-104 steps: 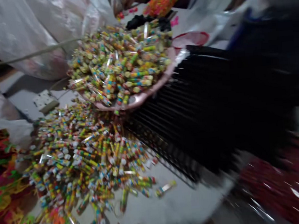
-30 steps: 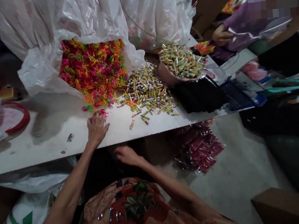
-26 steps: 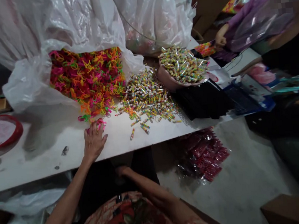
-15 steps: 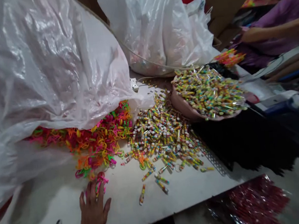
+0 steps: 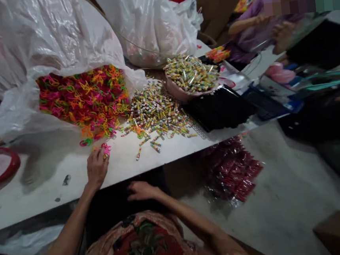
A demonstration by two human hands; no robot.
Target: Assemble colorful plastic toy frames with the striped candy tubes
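My left hand (image 5: 97, 168) rests at the table's front part, its fingers curled round small pink plastic pieces (image 5: 105, 149). Just beyond it, colourful plastic pieces (image 5: 86, 95) spill from the mouth of a white plastic bag (image 5: 61, 38). To their right lies a heap of small striped tubes (image 5: 156, 109), with a few loose ones near the edge. My right hand (image 5: 142, 190) hangs over my dark lap, below the table edge, touching none of the heaps; its fingers are bent and what they hold, if anything, is too small to make out.
A pink bowl (image 5: 174, 88) heaped with tubes stands behind a stack of black bags (image 5: 220, 107). Red packets (image 5: 236, 169) lie below the table at right. A red-rimmed object (image 5: 12, 163) sits at far left. Another person's arm (image 5: 244, 25) shows at upper right.
The view has tilted down and swung, bringing my right hand and lap into sight. My left hand's spread fingers have closed on the pink pieces. More of the bag's contents shows.
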